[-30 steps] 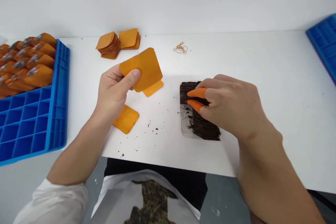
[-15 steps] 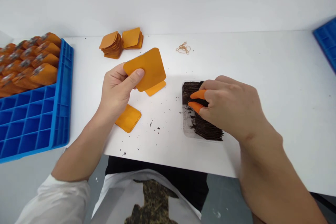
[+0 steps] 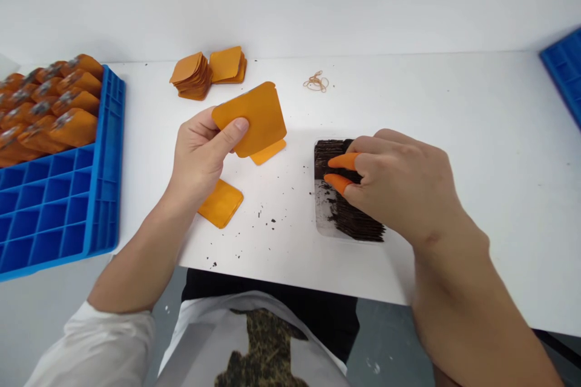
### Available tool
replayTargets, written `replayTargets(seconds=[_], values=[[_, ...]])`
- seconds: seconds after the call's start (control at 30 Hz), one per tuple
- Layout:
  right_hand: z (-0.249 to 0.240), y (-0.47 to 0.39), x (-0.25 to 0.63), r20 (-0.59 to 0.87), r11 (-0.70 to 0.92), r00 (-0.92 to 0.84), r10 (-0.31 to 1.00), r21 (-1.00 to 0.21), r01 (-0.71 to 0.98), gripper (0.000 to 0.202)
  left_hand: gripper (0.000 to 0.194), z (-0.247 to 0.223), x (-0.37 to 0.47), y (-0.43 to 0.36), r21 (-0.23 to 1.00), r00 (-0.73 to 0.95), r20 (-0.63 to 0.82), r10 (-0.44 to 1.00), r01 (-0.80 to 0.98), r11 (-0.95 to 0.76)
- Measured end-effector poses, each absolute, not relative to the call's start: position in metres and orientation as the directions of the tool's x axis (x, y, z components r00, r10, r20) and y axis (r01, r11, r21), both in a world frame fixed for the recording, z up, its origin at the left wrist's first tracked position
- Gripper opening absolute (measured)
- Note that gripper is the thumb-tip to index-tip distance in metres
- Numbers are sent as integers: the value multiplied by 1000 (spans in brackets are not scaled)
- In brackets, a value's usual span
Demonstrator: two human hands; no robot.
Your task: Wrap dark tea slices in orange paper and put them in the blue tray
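My left hand [image 3: 200, 148] is closed on a flat orange pouch [image 3: 256, 118] with rounded corners, the thumb lying across its face. Below that pouch lies another orange piece [image 3: 269, 152], and more orange pouches [image 3: 222, 202] rest on the table by my left wrist. My right hand [image 3: 394, 175] wears orange finger cots on thumb and forefinger. Those two tips are slightly apart, touching dark brown thin sheets [image 3: 358, 217] packed in a clear plastic tray [image 3: 324, 224]. My other right fingers are curled and partly hidden.
Two stacks of orange pouches [image 3: 193, 75] stand at the back of the white table. A blue divided crate [image 3: 109, 157] on the left holds several filled orange pouches [image 3: 75, 127]. Rubber bands [image 3: 316, 81] lie at the back, and dark crumbs dot the middle. Another blue crate [image 3: 565, 75] is at right.
The whole view has shifted very slightly. Both hands, the held pouch and the tray keep the same places relative to each other.
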State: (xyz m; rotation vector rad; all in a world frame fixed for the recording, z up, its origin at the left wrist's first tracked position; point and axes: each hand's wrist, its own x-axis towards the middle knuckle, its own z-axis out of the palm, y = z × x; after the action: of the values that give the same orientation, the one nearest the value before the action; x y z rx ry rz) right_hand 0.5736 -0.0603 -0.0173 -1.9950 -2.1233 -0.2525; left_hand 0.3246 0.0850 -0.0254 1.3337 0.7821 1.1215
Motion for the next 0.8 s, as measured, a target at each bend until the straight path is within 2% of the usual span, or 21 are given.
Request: replayTargets(seconds=[0.23, 0.43, 0.8], values=[[-18, -62, 574, 242, 50, -34, 970, -58, 997, 30, 29, -22, 325, 82, 976, 314, 181, 932, -177, -130], [-18, -63, 574, 291, 37, -28, 956, -26, 999, 30, 29, -22, 325, 82, 974, 294, 178, 939, -188, -126], [-10, -66, 576, 179, 65, -44, 983, -111, 992, 26, 29, -21, 324, 81, 977, 285, 169, 944, -174, -122]])
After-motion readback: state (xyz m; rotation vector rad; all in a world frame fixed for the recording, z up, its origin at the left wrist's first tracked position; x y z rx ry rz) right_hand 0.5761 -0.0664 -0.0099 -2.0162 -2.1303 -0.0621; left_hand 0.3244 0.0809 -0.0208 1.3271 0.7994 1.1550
